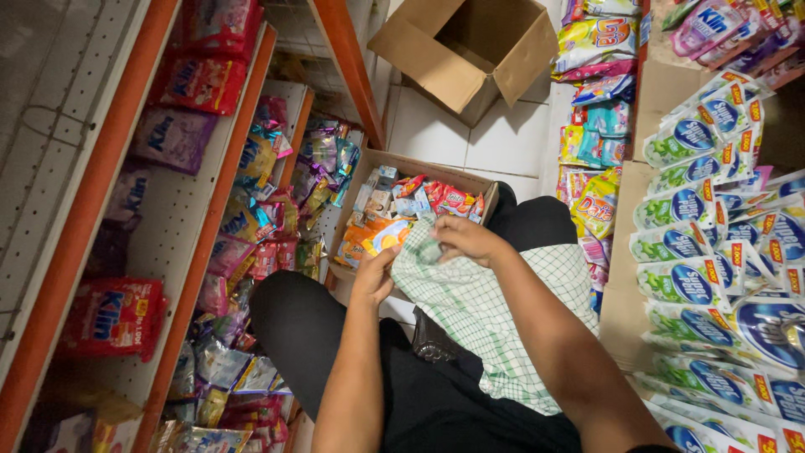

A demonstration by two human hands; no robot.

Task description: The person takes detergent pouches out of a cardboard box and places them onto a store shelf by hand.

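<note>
Checked cloth (470,302) — both hands, left (375,277), right (465,239), apparently gripping.

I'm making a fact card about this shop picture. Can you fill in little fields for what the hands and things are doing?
Place: shop aisle, white tiled floor
Left hand: grips the edge of a green-checked white cloth
Right hand: pinches the cloth's top
Cloth: draped over the person's lap
In front: open cardboard box full of small colourful sachets
Farther away: open cardboard box, lying tilted on the floor
Left side: orange-edged shelves with packets
Right side: hanging sachet strips
</note>
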